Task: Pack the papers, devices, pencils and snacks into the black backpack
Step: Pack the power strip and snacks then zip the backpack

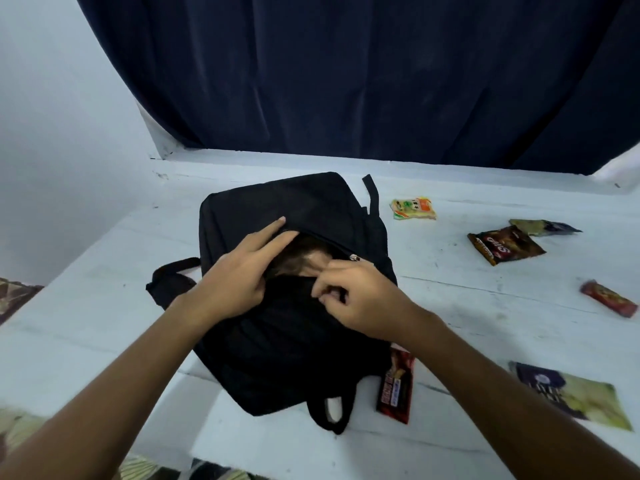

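The black backpack [277, 358] lies flat on the white table [450, 306], its front pocket unzipped; the contents are too dark to tell. The left hand [239, 275] reaches into the opening, fingers straight. The right hand [360, 292] pinches the pocket's near edge. 6 snack packets [505, 244] lie at its right.

Dark navy curtain [346, 74]; pale wall [52, 116]; whitish tabletop [467, 306], possibly painted wood.
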A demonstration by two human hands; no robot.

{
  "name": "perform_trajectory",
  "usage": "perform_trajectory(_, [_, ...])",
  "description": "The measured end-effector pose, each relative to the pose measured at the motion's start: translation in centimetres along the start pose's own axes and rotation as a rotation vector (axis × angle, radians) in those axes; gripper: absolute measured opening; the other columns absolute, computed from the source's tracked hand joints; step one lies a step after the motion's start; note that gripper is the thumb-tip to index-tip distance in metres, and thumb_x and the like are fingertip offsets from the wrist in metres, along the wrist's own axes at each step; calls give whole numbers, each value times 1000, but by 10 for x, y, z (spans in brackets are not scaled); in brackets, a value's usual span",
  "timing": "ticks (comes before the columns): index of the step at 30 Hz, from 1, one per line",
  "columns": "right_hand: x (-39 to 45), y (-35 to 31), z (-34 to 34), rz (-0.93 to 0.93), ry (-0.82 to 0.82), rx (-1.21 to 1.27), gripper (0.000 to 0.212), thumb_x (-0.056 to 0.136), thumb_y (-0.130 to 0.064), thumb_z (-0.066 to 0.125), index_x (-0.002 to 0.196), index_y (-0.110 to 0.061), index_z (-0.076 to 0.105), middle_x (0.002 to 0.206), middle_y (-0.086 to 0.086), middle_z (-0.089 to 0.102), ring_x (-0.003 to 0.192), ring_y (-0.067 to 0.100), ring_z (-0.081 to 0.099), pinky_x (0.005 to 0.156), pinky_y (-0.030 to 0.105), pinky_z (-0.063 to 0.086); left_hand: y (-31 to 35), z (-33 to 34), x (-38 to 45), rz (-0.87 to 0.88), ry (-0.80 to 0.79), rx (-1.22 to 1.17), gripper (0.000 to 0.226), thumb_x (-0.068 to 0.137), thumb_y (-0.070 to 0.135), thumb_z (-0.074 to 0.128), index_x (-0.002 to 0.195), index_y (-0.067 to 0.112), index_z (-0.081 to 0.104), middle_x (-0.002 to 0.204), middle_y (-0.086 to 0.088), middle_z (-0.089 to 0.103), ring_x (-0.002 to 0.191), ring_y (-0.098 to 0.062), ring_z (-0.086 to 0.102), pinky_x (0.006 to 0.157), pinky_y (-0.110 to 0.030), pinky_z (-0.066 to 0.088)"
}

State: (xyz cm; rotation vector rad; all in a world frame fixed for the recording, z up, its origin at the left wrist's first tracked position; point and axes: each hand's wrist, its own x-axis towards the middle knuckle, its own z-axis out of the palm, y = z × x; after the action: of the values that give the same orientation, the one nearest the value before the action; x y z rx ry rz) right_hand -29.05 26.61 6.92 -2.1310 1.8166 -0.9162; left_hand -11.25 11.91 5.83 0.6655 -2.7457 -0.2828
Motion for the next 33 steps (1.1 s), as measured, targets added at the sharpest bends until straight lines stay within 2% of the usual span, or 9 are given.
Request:
perform_trajectory(4, [-47, 13, -20, 307, -319, -17, 17, 77, -13, 65, 62, -19, 59, 68, -5, 59, 62, 4, 57, 55, 21, 42, 7, 28, -12, -88, 14, 45, 90, 73, -9, 53, 151, 27, 26, 162, 7, 16, 137, -27, 39, 84, -50, 54])
perform_trajectory(7, [-76, 20, -16, 467, -473, -307, 26, 74, -27, 71, 72, -16, 48, 72, -1, 46, 71, 22, 54, 51, 24, 34, 16, 36, -19, -188, 28, 62, 89, 73, -6, 54, 152, 26, 25, 161, 7, 21, 137, -26, 40, 87, -48, 53])
perform_trajectory(13, [-105, 37, 18, 621, -259, -313, 52, 74, -38, 75, 113, -13, 50, 106, 6, 50, 100, 27, 55, 75, 34, 47, 24, 50, -30, -258, 5, 53, 91, 73, -4, 55, 153, 24, 23, 158, -4, 30, 136, -32, 40, 93, -46, 49])
perform_trajectory(16, [-107, 43, 21, 679, -205, -286, 49, 76, -32, 73, 116, -14, 51, 110, 6, 54, 107, 26, 51, 78, 35, 46, 27, 53, -32, -266, -3, 34, 92, 72, -5, 55, 153, 24, 21, 158, -5, 29, 136, -34, 40, 94, -47, 49])
perform_trajectory(19, [-103, 46, 18, 712, -193, -239, 25, 79, -19, 68, 100, -14, 56, 102, 6, 61, 99, 26, 55, 72, 32, 47, 31, 53, -32, -283, -10, 32, 92, 72, -5, 56, 153, 24, 21, 158, -5, 28, 137, -33, 38, 97, -47, 47])
perform_trajectory(23, [-94, 43, 0, 694, -397, -37, 18, 72, -11, 76, 86, -6, 65, 86, 4, 69, 84, 22, 65, 74, 36, 56, 34, 51, -32, -309, -36, 31, 91, 75, -3, 56, 153, 26, 18, 159, -3, 26, 140, -31, 34, 101, -45, 45])
perform_trajectory(26, [-82, 28, -20, 541, -635, 204, 10, 74, -8, 76, 79, -10, 67, 63, -11, 66, 68, 11, 60, 62, 29, 47, 37, 46, -32, -310, -33, 41, 89, 77, -1, 57, 153, 27, 20, 158, 0, 28, 138, -30, 36, 95, -46, 47])
perform_trajectory(28, [-71, 18, -31, 459, -699, 392, 11, 79, -8, 73, 81, -14, 64, 65, -8, 65, 64, 10, 55, 54, 24, 40, 37, 42, -32, -287, -11, 51, 86, 77, 0, 58, 152, 25, 25, 154, 0, 36, 134, -30, 40, 91, -46, 48])
perform_trajectory(33, [-33, -1, -22, 479, -337, 613, 5, 88, -11, 65, 90, -11, 60, 57, -7, 59, 45, 2, 47, 43, 18, 34, 28, 14, -21, -183, 26, 48, 80, 75, -8, 54, 148, 20, 36, 146, -4, 46, 130, -29, 45, 95, -46, 48])
